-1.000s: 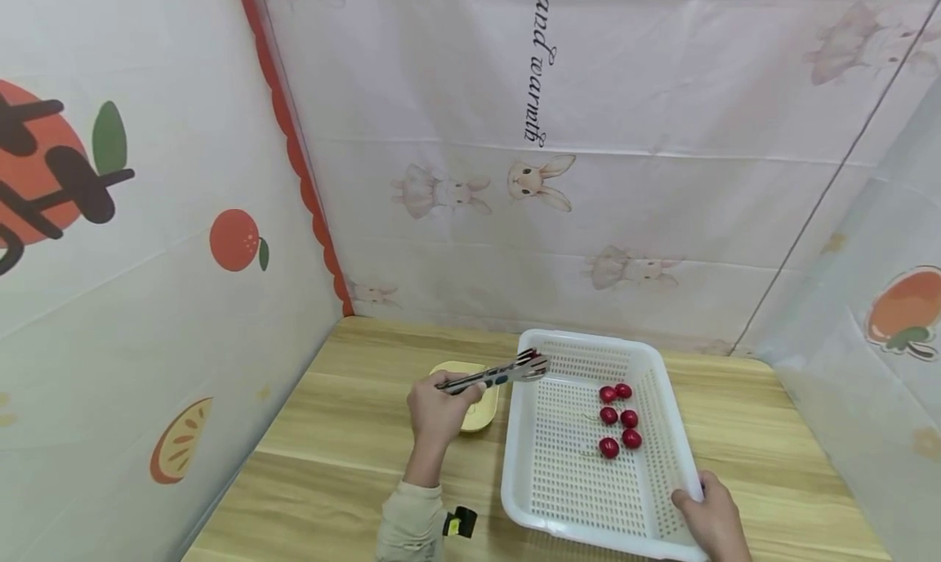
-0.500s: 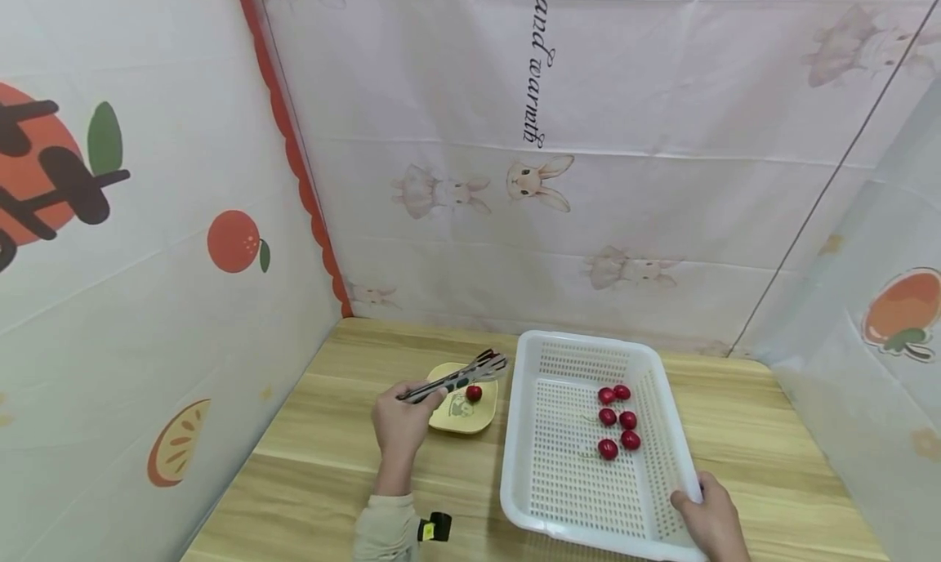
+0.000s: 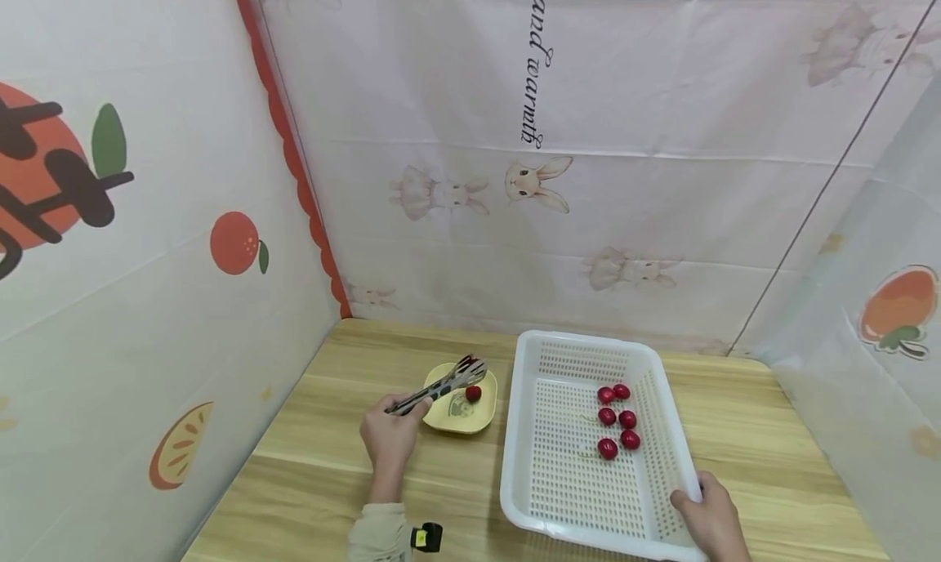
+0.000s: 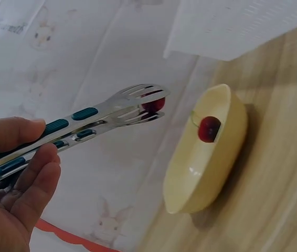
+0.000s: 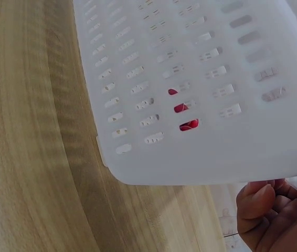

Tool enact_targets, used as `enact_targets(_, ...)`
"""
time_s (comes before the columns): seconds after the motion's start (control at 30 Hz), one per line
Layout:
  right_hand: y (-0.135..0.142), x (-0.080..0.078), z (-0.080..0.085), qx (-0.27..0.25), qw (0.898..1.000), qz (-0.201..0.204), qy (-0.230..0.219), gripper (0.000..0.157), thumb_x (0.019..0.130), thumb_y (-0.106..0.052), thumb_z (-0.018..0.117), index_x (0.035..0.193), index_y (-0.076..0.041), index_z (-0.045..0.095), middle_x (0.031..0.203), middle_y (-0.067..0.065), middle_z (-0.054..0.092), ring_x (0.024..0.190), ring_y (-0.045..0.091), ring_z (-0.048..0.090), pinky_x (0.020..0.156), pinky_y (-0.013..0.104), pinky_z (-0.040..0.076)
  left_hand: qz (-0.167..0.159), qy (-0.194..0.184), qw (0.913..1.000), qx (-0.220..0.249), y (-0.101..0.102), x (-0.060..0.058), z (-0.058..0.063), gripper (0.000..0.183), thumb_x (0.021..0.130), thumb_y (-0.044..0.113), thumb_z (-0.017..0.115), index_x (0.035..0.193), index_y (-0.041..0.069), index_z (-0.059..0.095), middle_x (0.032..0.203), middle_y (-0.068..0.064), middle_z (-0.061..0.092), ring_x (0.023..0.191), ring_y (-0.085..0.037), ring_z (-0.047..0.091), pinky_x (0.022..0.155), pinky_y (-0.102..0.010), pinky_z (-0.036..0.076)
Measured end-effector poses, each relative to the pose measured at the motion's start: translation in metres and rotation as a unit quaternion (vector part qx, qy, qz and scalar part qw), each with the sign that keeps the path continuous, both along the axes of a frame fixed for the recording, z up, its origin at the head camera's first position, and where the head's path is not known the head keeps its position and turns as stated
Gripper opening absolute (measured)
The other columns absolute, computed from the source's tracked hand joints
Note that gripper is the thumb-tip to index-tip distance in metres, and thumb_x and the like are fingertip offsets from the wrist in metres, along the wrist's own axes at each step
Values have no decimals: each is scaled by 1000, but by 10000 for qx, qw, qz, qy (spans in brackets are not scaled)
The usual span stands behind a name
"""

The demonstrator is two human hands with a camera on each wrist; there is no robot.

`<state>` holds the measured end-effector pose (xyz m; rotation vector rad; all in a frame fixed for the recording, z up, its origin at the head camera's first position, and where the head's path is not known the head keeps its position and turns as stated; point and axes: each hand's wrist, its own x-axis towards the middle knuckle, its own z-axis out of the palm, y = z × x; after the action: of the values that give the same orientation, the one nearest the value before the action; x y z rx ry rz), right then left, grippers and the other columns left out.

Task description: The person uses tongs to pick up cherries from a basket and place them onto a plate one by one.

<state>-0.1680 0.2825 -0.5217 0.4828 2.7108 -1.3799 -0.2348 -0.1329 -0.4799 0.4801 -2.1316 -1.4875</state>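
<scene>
Left hand (image 3: 391,433): thumb and fingers pinch the tongs (image 4: 85,114), whose slotted heads are narrowed on one cherry (image 4: 154,104); this held cherry is clear of the yellow dish (image 4: 226,163), with its tips over the far rim in the head view. Main risk, judged: a round, slick fruit caught near the ends of metal tines could squirt out if the grip tightens, or drop if the fingers relax. Released where it appears to hang, it might strike the far rim and roll onto the worktop (image 3: 316,443). Second risk: the dish cherry (image 4: 208,129) lies inside, near the rim, stem attached; a low approach could bring the tong heads against it and knock it about, or push the dish, which no hand steadies. Right hand (image 3: 711,515): fingers curled at the near right of the white basket (image 3: 517,431), gripping its rim, thumb on top. Six basket cherries (image 3: 607,448) lie loose in the right half; a pull or lift at that rim would probably set them rolling, making later pickups harder. Cannot tell from these views how firmly either hand squeezes, nor whether the basket sits fully flat.
</scene>
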Motion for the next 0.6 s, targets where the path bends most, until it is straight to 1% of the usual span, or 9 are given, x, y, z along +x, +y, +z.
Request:
enact_targets(0.2, 0, 0, 0, -21, 10000, -45, 30, 43, 83, -7, 54, 116, 17, 40, 101, 35, 53, 81, 35, 60, 67, 43, 51, 216, -19, 9997, 74, -1, -7, -20, 24, 66, 21, 84, 79, 5, 72, 77, -6, 68, 68, -22, 59, 60, -32, 45)
enact_targets(0.4, 1, -1, 0, -41, 10000, -14, 36, 42, 84, -7, 53, 116, 16, 41, 100, 34, 53, 80, 32, 61, 66, 42, 51, 355, 20, 9994, 50, -1, -11, -36, 25, 66, 18, 84, 82, 3, 71, 79, -8, 68, 71, -25, 60, 63, -36, 45)
enact_targets(0.5, 1, -1, -1, -36, 10000, 15, 30, 41, 84, -8, 54, 115, 16, 41, 100, 34, 54, 80, 32, 61, 65, 42, 51, 387, -54, 9992, 59, -1, -13, -43, 26, 66, 20, 84, 83, 4, 71, 79, -8, 67, 70, -23, 59, 61, -34, 45)
enact_targets(0.6, 1, -1, -1, -10, 10000, 3, 11, 41, 84, -8, 54, 115, 15, 41, 100, 33, 54, 80, 33, 61, 65, 41, 51, 363, -70, 9989, 274, 0, -14, -49, 29, 66, 21, 85, 85, 4, 71, 80, -8, 68, 67, -21, 60, 58, -31, 47)
